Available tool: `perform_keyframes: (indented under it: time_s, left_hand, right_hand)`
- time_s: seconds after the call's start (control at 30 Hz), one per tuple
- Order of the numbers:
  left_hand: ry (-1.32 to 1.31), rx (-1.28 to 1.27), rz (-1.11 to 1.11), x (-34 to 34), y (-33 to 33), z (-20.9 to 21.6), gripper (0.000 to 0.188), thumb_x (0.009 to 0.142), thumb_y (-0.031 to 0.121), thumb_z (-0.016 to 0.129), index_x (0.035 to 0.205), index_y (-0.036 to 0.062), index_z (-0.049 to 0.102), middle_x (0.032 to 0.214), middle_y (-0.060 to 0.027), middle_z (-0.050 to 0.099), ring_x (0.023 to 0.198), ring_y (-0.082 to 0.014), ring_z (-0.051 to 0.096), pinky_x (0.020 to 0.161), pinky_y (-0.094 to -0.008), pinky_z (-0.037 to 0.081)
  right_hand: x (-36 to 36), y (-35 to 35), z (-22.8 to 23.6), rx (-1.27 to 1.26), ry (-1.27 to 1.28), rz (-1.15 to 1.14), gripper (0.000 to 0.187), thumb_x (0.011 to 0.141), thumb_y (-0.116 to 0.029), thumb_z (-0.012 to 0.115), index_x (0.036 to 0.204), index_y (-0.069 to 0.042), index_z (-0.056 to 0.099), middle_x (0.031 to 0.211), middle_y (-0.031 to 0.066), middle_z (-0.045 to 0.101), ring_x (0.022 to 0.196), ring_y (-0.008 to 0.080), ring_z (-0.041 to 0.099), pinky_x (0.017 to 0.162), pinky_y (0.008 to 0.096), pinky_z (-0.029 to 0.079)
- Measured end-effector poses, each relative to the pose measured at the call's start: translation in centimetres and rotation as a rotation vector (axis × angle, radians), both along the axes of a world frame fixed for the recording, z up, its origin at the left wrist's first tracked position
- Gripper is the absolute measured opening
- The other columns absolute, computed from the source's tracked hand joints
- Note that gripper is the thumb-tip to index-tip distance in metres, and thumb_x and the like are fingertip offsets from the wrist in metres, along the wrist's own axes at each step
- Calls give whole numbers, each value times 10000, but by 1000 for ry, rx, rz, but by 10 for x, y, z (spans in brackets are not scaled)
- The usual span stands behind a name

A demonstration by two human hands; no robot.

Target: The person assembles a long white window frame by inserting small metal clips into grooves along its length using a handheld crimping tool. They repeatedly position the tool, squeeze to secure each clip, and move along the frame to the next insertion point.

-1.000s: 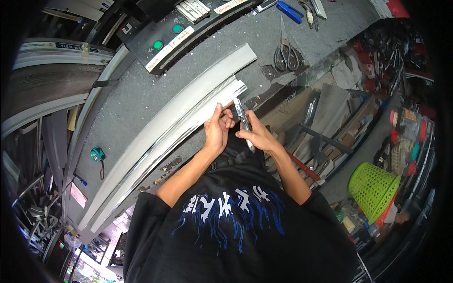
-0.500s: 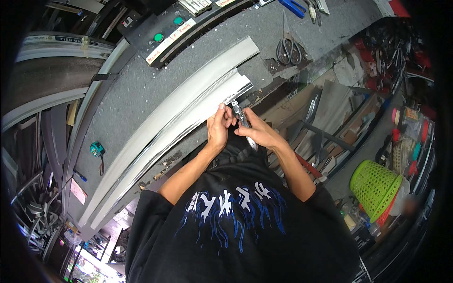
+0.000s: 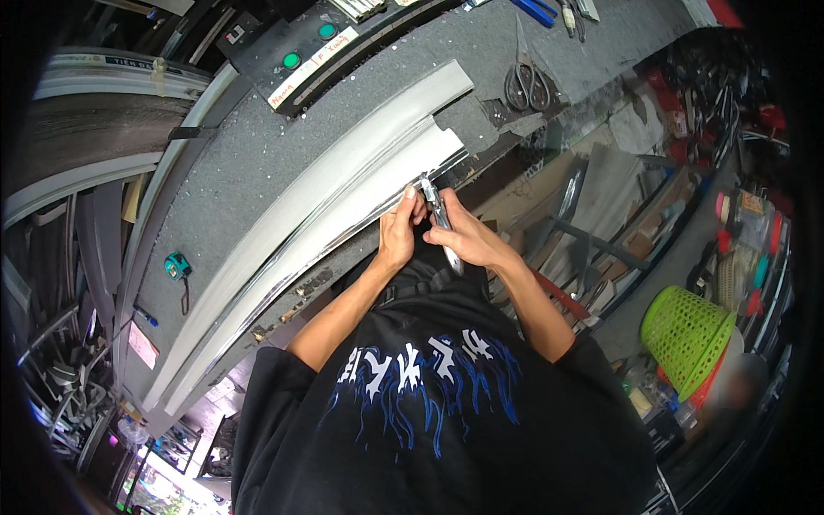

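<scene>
Two long white profile strips lie side by side on the grey workbench point(image 3: 215, 163). My left hand point(image 3: 397, 236) pinches the front edge of the nearer strip point(image 3: 378, 193), its thumb up against that edge and the other fingers curled. Close to its right, my right hand point(image 3: 468, 238) is wrapped round a silver plier-like hand tool point(image 3: 436, 209). The tool's jaws meet the nearer strip's front edge, a little short of its notched right end; what lies inside them is too small to make out. The farther strip point(image 3: 343, 150) has no hand on it.
Scissors point(image 3: 524, 81) lie beyond the strips' right end, with blue-handled pliers point(image 3: 536, 10) farther back. A black box with green buttons point(image 3: 292, 61) stands at the back. A teal tape measure point(image 3: 177, 266) rests left. Offcuts fill a rack point(image 3: 601, 245) below right, near a green basket point(image 3: 687, 330).
The tool's jaws have shifted slightly left along the nearer strip's edge, away from its right end. Both hands keep their grip; the whole view has shifted a little.
</scene>
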State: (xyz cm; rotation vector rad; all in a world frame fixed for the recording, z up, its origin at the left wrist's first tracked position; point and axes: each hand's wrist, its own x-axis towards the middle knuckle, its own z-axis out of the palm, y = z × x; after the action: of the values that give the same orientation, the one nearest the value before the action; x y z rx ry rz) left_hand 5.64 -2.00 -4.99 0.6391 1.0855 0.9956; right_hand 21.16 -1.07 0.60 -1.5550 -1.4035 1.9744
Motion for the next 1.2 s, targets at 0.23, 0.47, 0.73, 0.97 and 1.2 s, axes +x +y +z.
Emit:
perform_keyframes:
  time_s: [0.23,0.47,0.73,0.97,1.2]
  left_hand:
    - [80,46,-44,-6,-3,-2,455,1059,382,387,730,71,431,712,-4,374,682,-139,334,664,-302,322]
    - [33,49,-59,-7,-4,-3,464,1060,399,376,740,70,434,726,-9,384,699,-143,346,678,-301,327]
    - [44,15,-98,-12,-3,-4,458,1063,396,371,744,75,436,746,-17,384,724,-153,355,705,-307,331]
    - [14,47,-98,-14,-2,-3,453,1062,399,375,745,81,433,747,-7,373,713,-144,348,687,-297,321]
    - [51,38,-133,-18,-2,-4,450,1064,397,372,743,87,428,733,3,366,698,-132,328,670,-291,308]
  right_hand:
    - [-6,1,0,37,12,2,552,797,-238,636,1131,88,341,1092,315,546,1087,381,578,925,421,440]
    - [-3,1,-3,64,74,-17,551,799,-237,643,1152,69,352,1090,292,542,1056,347,564,924,407,438]
    - [-5,1,-4,47,110,-45,560,807,-227,637,1187,71,352,1103,276,538,1067,316,547,932,397,433]
    - [-6,2,0,67,98,-42,545,804,-232,621,1171,75,361,1096,279,535,1054,322,548,931,400,433]
    - [-9,-3,-8,109,115,-81,505,815,-203,623,1187,33,376,1026,192,521,977,253,514,880,368,428]
